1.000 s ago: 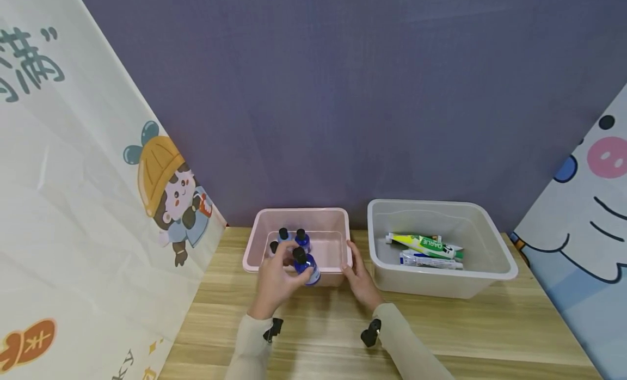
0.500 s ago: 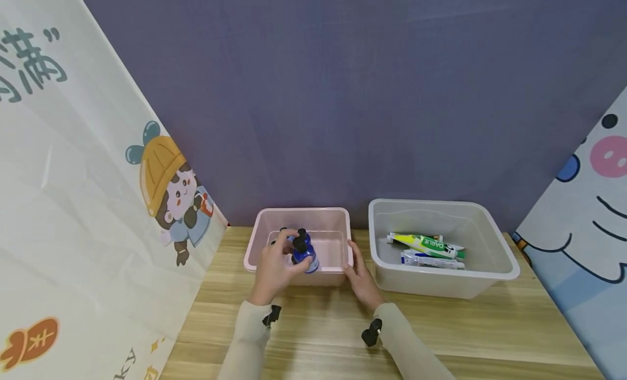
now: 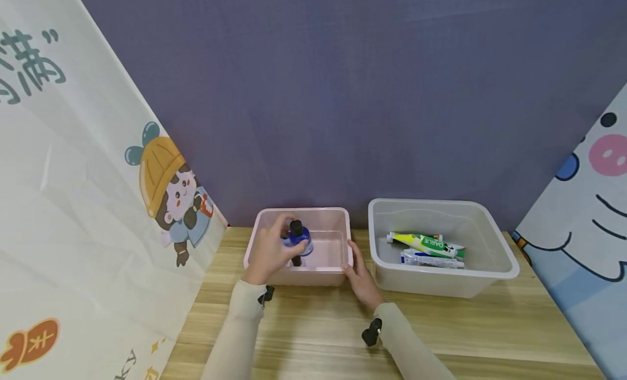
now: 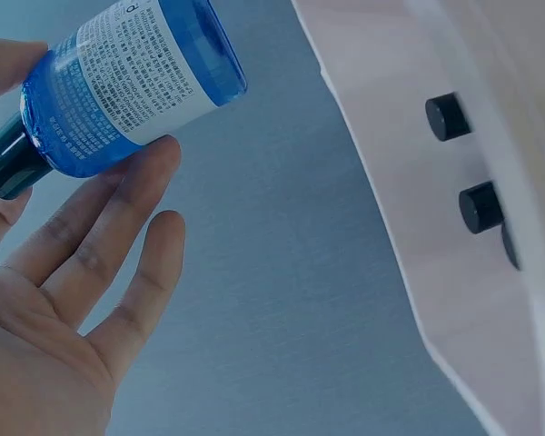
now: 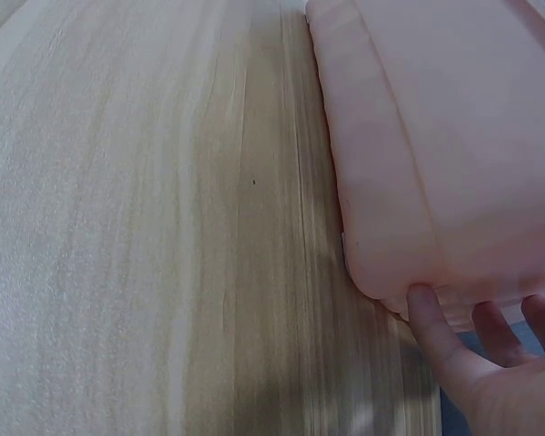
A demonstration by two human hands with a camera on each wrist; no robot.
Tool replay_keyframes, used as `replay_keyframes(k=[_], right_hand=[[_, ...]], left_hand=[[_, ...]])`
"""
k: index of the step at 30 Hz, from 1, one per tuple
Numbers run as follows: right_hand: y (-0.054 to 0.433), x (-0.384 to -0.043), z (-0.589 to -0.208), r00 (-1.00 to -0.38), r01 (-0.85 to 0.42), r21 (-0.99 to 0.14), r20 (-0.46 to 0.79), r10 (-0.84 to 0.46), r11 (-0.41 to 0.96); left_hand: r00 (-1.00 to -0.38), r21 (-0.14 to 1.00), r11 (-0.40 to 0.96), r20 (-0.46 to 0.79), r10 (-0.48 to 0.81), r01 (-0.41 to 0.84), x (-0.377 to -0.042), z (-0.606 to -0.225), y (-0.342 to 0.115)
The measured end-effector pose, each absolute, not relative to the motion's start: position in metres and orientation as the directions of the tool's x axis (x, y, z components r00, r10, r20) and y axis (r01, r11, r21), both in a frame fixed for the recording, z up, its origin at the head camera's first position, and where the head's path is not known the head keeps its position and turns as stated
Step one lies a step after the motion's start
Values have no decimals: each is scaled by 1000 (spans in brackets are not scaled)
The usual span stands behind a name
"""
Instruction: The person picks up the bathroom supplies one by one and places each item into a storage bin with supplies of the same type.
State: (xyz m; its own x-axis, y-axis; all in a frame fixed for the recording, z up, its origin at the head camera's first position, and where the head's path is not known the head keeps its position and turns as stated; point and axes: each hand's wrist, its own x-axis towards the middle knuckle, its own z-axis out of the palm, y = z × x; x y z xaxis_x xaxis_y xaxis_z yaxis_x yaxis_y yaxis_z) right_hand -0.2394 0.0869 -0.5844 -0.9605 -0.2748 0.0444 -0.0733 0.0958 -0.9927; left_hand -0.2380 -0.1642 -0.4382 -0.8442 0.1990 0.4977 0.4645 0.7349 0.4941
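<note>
My left hand [image 3: 269, 252] holds a blue bottle [image 3: 300, 239] with a black cap over the left part of the pink bin [image 3: 330, 270]. Thumb and fingertips pinch this bottle [image 4: 132, 86] near its shoulder, and a printed white label shows. Several more black-capped bottles stand in the bin, mostly hidden by my left hand; their black caps [image 4: 480, 207] show past the rim in the left wrist view. My right hand [image 3: 363, 279] grips the bin's front right corner. In the right wrist view its thumb [image 5: 429, 313] presses the outer wall and its other fingers lie round the corner.
Right of the pink bin stands a larger pale grey bin [image 3: 441, 285] with several toothpaste tubes [image 3: 426, 245] in it. Both bins sit on a wooden table [image 3: 313, 336] against a dark blue backdrop [image 3: 333, 108]. Printed white panels [image 3: 73, 195] flank the sides.
My left hand has carried the blue bottle from the pink bin's front rim backward and slightly left over the bin. The right hand has stayed at the corner.
</note>
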Motion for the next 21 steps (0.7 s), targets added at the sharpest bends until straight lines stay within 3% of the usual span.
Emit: replay_keyframes(k=[5,21], right_hand=[[85,-248,-606,-968,-90,-993,68,-241,82],[83,-250,-611,-964,-120,-992,109,-243,30]], left_hand=[[-831,466,738,507,229,488,-248,-434,-165],[-888,452,786,379,258,422,-276,-422,-155]])
